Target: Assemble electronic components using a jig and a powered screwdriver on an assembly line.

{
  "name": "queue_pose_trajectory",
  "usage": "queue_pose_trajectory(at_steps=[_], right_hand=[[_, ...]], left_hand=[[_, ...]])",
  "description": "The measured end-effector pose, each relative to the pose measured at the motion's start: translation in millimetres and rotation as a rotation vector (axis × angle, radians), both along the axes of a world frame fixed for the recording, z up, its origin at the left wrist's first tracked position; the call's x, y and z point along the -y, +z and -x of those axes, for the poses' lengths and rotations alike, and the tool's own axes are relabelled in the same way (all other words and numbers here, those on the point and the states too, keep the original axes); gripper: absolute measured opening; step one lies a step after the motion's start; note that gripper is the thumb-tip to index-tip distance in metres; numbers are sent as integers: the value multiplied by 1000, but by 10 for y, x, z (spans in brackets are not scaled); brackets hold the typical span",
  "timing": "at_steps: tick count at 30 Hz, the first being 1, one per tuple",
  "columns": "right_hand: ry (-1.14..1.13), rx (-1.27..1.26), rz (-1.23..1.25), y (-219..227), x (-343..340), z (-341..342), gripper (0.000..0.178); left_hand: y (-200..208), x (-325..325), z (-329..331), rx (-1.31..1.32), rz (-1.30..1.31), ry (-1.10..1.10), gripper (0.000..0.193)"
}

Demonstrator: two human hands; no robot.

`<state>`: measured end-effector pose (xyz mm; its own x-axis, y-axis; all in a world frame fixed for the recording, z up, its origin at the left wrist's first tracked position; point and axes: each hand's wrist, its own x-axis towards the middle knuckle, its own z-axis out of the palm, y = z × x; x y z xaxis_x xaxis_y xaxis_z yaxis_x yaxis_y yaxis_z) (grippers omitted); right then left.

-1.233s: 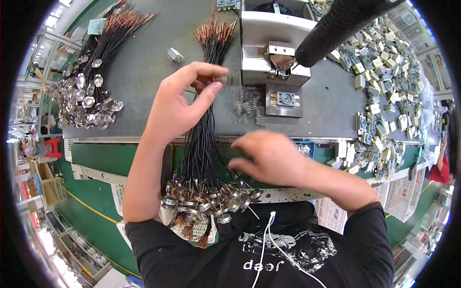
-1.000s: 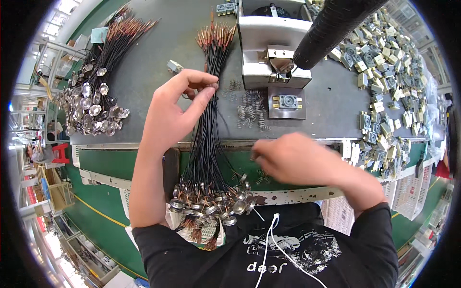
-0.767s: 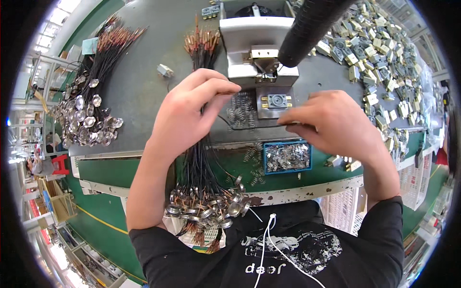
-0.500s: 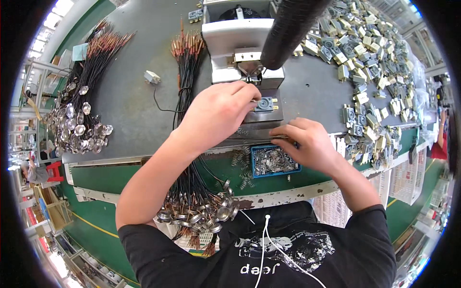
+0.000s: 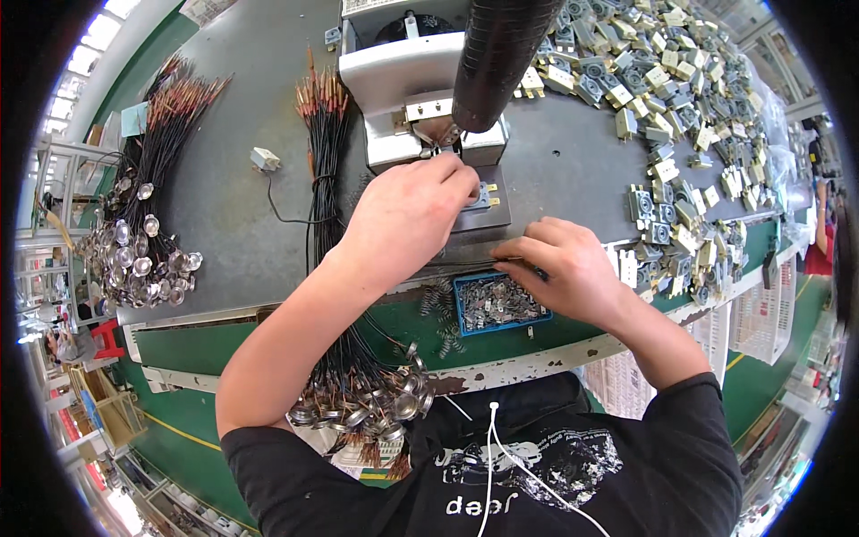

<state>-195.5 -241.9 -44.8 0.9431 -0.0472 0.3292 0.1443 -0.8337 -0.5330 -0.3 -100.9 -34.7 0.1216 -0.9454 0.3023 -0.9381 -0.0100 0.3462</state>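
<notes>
My left hand point(image 5: 413, 204) is at the front of a small bench press point(image 5: 398, 76), its fingers bent together just below the metal tooling point(image 5: 438, 131). Whatever they pinch is hidden behind the knuckles. Partly covered by these fingers, a grey switch block point(image 5: 483, 197) with brass tabs lies on the press's base plate point(image 5: 495, 217). Near the table's front edge, my right hand point(image 5: 562, 268) pinches a thin black wire point(image 5: 456, 263) between thumb and fingers. The wire runs left, passing under my left wrist. Below the right hand sits a blue tray point(image 5: 460, 313) of small metal parts.
A tied bundle of black wires point(image 5: 327, 161) hangs over the table edge, ending in round metal caps point(image 5: 362, 412). Another bundle point(image 5: 170, 125) lies left, beside a wired pale block point(image 5: 265, 159). Switch blocks point(image 5: 658, 98) heap at right. A thick black tube point(image 5: 501, 63) overhangs the press.
The view has shifted slightly, moving the press left in the picture. My left hand has moved right relative to the press and covers more of the switch block. My right hand still pinches the wire.
</notes>
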Motion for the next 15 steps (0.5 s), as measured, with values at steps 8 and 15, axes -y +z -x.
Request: queue_pose_trajectory(at_steps=[8, 15], right_hand=[[5, 15, 150, 120, 15, 26, 19], [173, -499, -213, 358, 214, -228, 24]], left_hand=[[157, -93, 7, -91, 50, 1, 18], [281, -545, 19, -298, -241, -230, 26]])
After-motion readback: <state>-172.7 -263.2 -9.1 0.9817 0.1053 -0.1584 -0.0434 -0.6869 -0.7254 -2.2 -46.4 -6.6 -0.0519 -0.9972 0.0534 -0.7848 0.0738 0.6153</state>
